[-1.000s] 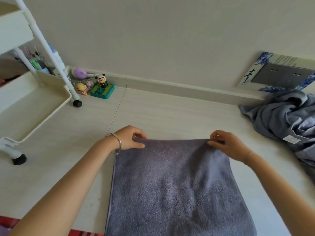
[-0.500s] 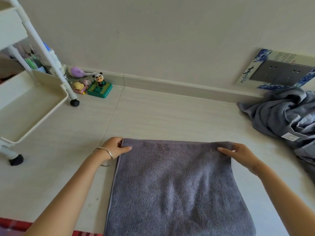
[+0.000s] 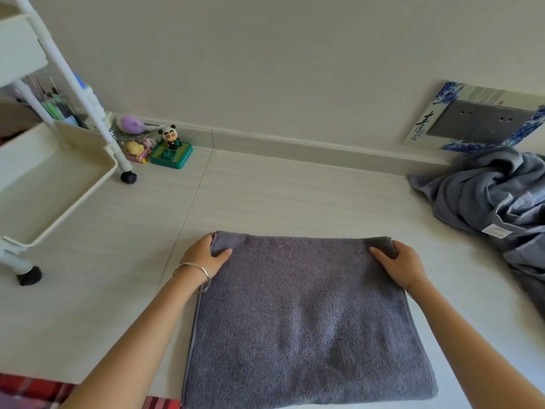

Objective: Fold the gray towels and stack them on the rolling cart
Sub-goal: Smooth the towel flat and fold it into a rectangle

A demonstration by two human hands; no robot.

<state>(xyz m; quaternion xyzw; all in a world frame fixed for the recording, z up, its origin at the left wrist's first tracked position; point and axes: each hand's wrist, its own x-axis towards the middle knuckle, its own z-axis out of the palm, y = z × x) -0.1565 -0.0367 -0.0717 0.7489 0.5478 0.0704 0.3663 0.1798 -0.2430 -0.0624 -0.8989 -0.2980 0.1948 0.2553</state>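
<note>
**Head view.** The gray towel (image 3: 306, 314) lies flat on the floor (image 3: 295, 196), directly in front of the person. It appears already folded at least once. Its far edge runs between the two hands.

- **Left hand** (image 3: 203, 255): holds the far left corner, thumb on top of the fabric, fingers wrapped round the edge.
- **Right hand** (image 3: 404, 265): holds the far right corner in the same manner.
- **Grip state:** both narrow, each closed on towel fabric.
- **Rolling cart** (image 3: 44, 187): stands to the left, well apart from the towel.
- **Heap of unfolded gray towels** (image 3: 495, 196): lies to the right, near the wall.

**Handling, as judged.** The cloth looks like terry: soft, limp and light. It has no stiffness and will sag wherever it is unsupported. It is neither fragile nor slippery, but the layers may slide apart if it is lifted by a single corner.

**Where to take hold.** For the next fold, take hold at both corners of one edge. For transfer to the cart, support the folded towel from beneath with both hands
</note>
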